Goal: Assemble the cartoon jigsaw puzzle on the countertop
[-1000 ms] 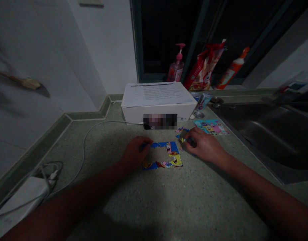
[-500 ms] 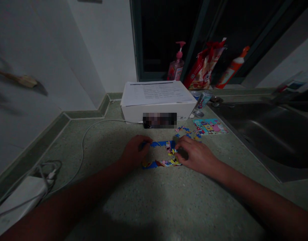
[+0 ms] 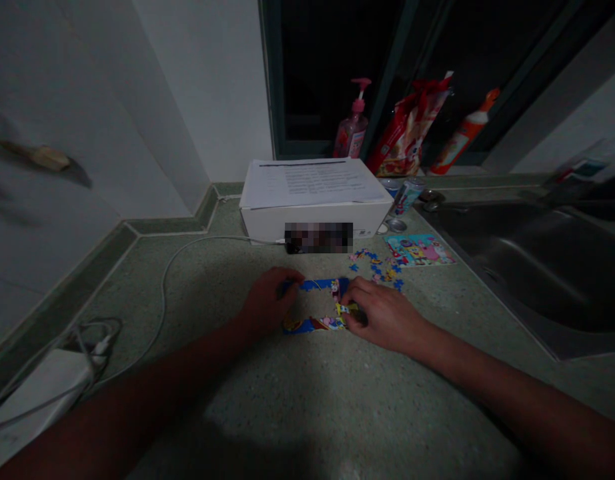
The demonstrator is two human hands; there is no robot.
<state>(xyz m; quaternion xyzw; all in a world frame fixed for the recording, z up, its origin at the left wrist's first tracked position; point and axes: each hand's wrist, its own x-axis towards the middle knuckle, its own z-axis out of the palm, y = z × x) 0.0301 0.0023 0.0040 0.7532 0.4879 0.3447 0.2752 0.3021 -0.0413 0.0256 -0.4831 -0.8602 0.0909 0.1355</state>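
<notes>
A partly joined jigsaw puzzle (image 3: 315, 325) lies flat on the countertop, its blue and colourful border strips around a bare middle. At its left side my left hand (image 3: 267, 300) rests with thumb and fingers curled on the upper left corner, steadying it. My right hand (image 3: 385, 312) is closed at the right side, thumb and fingertips pinching a small yellow puzzle piece (image 3: 344, 309) against the border. Several loose puzzle pieces (image 3: 376, 265), mostly blue and yellow, are scattered just beyond my right hand. The bright cartoon picture card (image 3: 421, 251) lies behind them to the right.
A white box (image 3: 315, 217) with a printed sheet on top stands behind the puzzle, a phone-like blurred object (image 3: 318, 239) leaning on it. A white cable (image 3: 166, 273) runs left to a power strip (image 3: 42, 393). At right is a steel sink (image 3: 562, 267); a can (image 3: 406, 197) stands near it.
My right hand has moved slightly down and nearer along the puzzle's right side, uncovering more loose pieces. My left hand stays at the corner.
</notes>
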